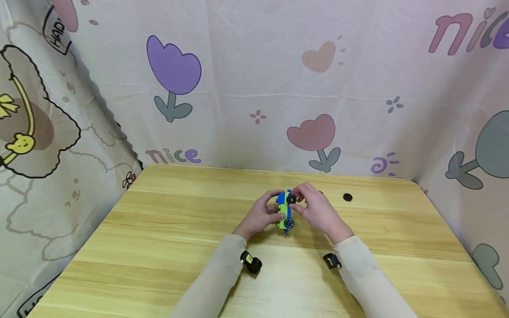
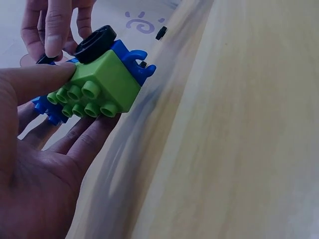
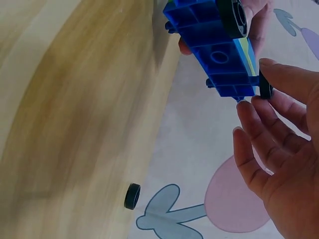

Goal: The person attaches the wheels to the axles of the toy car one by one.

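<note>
Toy car (image 1: 282,215) being held between two hands above a wooden table

Above the wooden table (image 1: 167,229), toward its far side, the left hand (image 1: 264,213) is grasping the toy car, its thumb pressing the green bricks (image 2: 115,77) and its fingers supporting them from below. The right hand (image 1: 317,210) is pinching a black wheel (image 3: 266,87) between thumb and fingers at the car's far end. That wheel is meeting a blue peg on the blue base (image 3: 207,55); whether it is fully seated, one cannot tell.

A second wheel (image 2: 95,45) is sitting on the same side, at the end nearer the person, where a blue hook (image 2: 145,73) is jutting out. Short blue pegs are showing on the opposite side of the base. A loose wheel (image 1: 347,197) is lying on the table, to the right of the right hand. Pale sleeves (image 1: 216,276) are covering both arms, and a small black camera (image 1: 251,263) is projecting beside the left wrist. Behind the table, a printed cloth (image 1: 246,66) is hanging.
</note>
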Available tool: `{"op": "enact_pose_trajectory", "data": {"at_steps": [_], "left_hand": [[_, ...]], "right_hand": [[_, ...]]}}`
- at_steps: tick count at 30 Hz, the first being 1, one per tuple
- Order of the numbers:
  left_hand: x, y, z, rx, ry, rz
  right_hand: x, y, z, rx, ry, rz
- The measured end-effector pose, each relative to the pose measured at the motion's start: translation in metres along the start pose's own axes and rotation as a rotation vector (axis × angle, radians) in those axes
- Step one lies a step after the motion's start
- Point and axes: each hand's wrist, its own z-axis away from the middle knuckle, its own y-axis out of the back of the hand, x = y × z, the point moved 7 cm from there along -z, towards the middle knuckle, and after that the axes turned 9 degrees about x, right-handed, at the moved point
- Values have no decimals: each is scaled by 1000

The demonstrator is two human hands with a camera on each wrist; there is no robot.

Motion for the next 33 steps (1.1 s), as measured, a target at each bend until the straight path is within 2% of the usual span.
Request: {"op": "enact_pose_trajectory", "data": {"at_steps": [6,12,17,21,25,33], "left_hand": [[0,0,1,-3,8,-2],[3,-1,2,-11,-9,4],[1,-1,5,-3,14,-12],[3,-2,6,8,28,36],[7,-3,5,32,14,55],[9,1,1,103,-28,4]], "right_hand": [[2,-2,0,10,2,47],[3,-4,-1,-1,-31,31],[5,-6,1,-24,-50,16],[4,-6,3,-19,-35,6],[1,-5,3,-1,-2,-13],[-1,-4,2,11,18,-89]]}}
